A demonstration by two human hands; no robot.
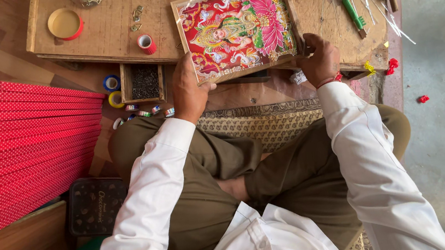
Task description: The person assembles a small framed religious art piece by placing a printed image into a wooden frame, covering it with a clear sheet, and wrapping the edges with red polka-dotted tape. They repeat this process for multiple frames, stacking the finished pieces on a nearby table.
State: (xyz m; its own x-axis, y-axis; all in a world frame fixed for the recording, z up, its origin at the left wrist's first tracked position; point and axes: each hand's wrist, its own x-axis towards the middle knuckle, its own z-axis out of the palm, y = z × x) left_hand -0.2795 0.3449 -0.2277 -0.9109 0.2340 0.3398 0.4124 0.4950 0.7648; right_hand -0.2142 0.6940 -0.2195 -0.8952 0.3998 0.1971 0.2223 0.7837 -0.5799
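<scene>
A wooden-framed picture (pixel 236 28) with a bright red, pink and green printed image lies tilted on the low wooden workbench (pixel 105 26). My left hand (pixel 188 90) grips the frame's near left corner, thumb on its lower edge. My right hand (pixel 321 60) holds the frame's near right corner, fingers curled around the edge. I sit cross-legged in white sleeves and olive trousers on a patterned mat (pixel 261 123).
A tall stack of red dotted boxes (pixel 18 142) fills the left. On the bench are a red tape roll (pixel 66 24), a small red roll (pixel 146 43) and a green-handled tool (pixel 352 9). A tray of small dark nails (pixel 145 82) hangs below. A dark tin (pixel 95 206) sits beside my knee.
</scene>
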